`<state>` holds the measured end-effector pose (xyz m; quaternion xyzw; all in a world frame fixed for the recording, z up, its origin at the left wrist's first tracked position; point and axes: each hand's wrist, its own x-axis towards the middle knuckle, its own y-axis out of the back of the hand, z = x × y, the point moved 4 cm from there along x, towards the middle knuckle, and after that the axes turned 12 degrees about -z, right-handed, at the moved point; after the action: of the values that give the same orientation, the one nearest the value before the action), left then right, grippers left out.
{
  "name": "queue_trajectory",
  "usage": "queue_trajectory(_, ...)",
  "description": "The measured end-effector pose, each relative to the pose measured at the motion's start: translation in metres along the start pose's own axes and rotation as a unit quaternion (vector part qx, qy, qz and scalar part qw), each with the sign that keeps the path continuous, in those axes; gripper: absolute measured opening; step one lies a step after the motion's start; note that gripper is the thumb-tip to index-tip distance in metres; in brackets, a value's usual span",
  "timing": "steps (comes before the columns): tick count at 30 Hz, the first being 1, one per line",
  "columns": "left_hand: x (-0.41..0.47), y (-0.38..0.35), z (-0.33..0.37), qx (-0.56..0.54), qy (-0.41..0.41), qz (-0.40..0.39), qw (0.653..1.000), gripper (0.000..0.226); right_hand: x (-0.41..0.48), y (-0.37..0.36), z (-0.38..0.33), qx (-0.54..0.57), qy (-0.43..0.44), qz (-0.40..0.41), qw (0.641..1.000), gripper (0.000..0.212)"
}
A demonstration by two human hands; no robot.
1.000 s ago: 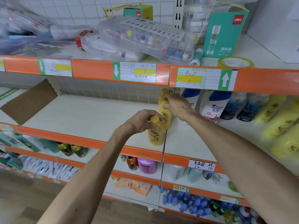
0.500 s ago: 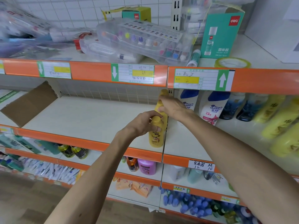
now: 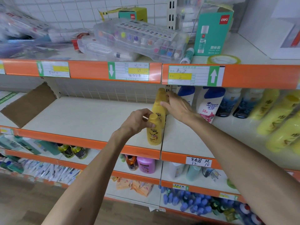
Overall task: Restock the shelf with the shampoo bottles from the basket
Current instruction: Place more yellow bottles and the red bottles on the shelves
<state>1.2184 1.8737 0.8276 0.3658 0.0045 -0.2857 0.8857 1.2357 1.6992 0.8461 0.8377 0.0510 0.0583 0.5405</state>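
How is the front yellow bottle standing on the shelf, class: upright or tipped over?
Upright. The front yellow bottle has its base on the shelf and its cap on top, where the left hand grips it.

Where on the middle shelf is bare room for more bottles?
Widest: bare middle shelf between the cardboard flap and the front yellow bottle in the left hand. Smaller: front strip before the white shampoo bottles. Crowded: far right, massed yellow-green bottles.
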Motion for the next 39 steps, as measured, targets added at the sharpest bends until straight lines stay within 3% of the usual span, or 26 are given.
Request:
queue_trajectory(3, 0.0, 0.0, 0.0, 0.001, 0.005, -0.016, 1.0, 0.035, -0.017, 0.006, 0.013, 0.026, 0.001, 0.024, 0.999, 0.031)
queue_trajectory(6, -0.002, -0.001, 0.004, 0.017, 0.007, -0.034, 0.999, 0.053, -0.034, 0.012, 0.027, 0.043, -0.015, 0.049, 0.998, 0.029)
queue_trajectory(14, -0.018, 0.001, 0.014, 0.007, 0.007, 0.008, 1.0, 0.079, -0.068, 0.022, 0.045, 0.043, -0.049, 0.088, 0.994, 0.028)
queue_trajectory(20, -0.042, -0.001, 0.037, 0.113, -0.032, 0.144, 0.983, 0.054, -0.11, 0.025, 0.057, 0.015, -0.064, 0.077, 0.995, 0.024)
queue_trajectory(24, -0.058, -0.009, 0.061, 0.147, -0.072, 0.187, 0.969, 0.037, -0.148, 0.035, 0.066, -0.016, -0.083, 0.076, 0.994, 0.027)
queue_trajectory(29, -0.081, -0.049, 0.08, 0.207, -0.085, 0.134, 0.966, 0.034, -0.205, 0.033, 0.077, -0.023, -0.135, 0.052, 0.989, 0.029)
queue_trajectory(35, -0.137, -0.141, 0.082, 0.22, -0.084, 0.003, 0.972, 0.053, -0.292, 0.007, 0.063, -0.03, -0.151, -0.005, 0.988, 0.032)
queue_trajectory(39, -0.176, -0.192, 0.089, 0.213, -0.063, -0.015, 0.975, 0.063, -0.353, 0.007, 0.05, -0.074, -0.154, -0.034, 0.985, 0.038)
